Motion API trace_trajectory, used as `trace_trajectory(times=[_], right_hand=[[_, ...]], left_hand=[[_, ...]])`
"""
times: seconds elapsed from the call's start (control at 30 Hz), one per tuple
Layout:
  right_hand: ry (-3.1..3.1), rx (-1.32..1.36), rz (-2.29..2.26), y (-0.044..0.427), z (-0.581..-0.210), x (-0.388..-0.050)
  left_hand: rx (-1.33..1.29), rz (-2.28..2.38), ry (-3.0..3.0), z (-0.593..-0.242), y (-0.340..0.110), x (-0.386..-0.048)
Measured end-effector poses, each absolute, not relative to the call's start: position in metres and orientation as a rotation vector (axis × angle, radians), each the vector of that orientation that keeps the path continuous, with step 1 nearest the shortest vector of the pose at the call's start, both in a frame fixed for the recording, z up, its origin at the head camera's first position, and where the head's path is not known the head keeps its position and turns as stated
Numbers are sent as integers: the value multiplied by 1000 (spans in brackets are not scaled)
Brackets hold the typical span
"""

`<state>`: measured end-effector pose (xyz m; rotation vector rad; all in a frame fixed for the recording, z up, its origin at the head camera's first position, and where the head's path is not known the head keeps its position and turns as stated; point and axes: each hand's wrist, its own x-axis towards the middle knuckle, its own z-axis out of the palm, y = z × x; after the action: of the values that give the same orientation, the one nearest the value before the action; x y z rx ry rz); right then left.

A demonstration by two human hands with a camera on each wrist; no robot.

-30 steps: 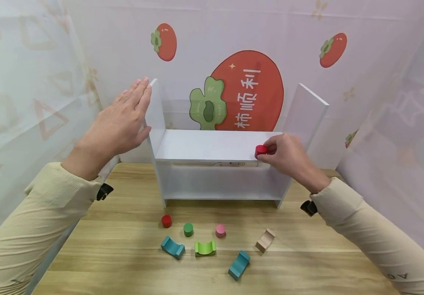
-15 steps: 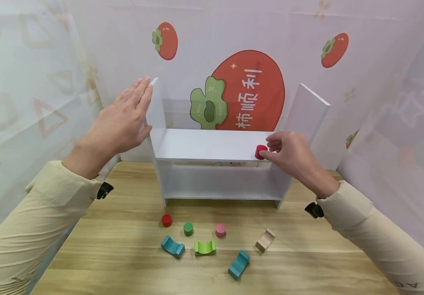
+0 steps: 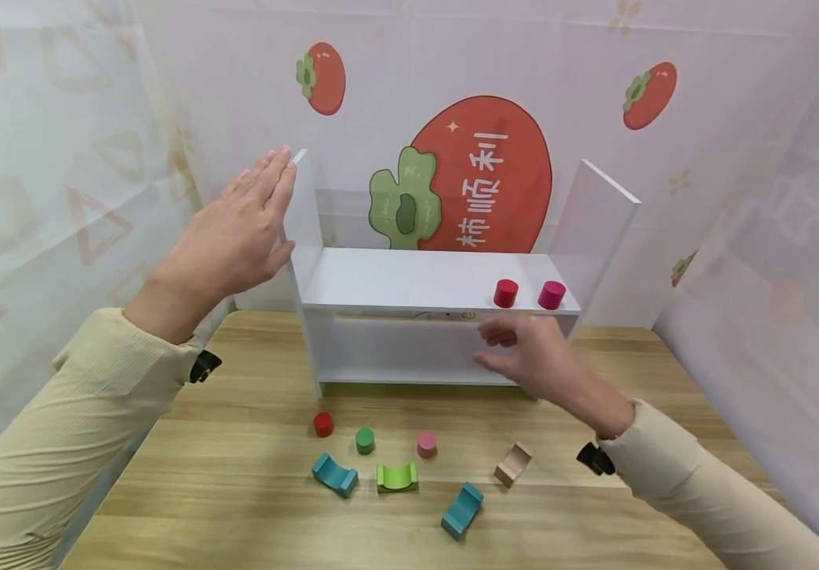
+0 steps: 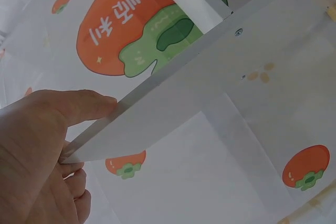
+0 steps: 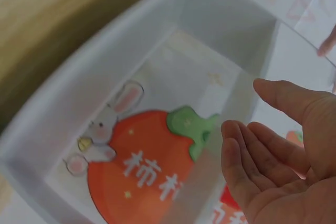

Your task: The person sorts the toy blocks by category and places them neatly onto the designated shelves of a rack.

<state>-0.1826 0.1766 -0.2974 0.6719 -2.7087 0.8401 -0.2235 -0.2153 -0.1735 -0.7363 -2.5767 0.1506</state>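
Observation:
A white two-tier shelf stands on the table, with two raised side panels. My left hand rests against its left panel, fingers straight in the head view; the left wrist view shows the thumb at the panel's edge. Near the right end of the upper board sit a red cylinder block and a magenta cylinder block, side by side and apart. My right hand hovers in front of the lower tier, holding nothing, its fingers loosely bent and thumb apart.
On the table before the shelf lie red, green and pink cylinders. Closer are curved blocks: two teal, one lime green and one wooden. Patterned cloth surrounds the table.
My right hand has let go of the red cylinder, leaving it on the upper board, and has moved down and toward me. The magenta cylinder has come into sight. My left hand stays put.

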Motion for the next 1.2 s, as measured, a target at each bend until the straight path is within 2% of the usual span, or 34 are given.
trace_trajectory(times=[0.53,0.93,1.2], right_hand=[[-2895,937,1000,150,-399,-180],[-2961,978,1100,140,-441,-184],[-2963,1014,1069,131,-450,-185]], left_hand=[[-717,163,-2590,-173,-215,-225],[-724,156,-2579,-174,-215,-224],[-732,159,-2572,-174,-214,-224]])
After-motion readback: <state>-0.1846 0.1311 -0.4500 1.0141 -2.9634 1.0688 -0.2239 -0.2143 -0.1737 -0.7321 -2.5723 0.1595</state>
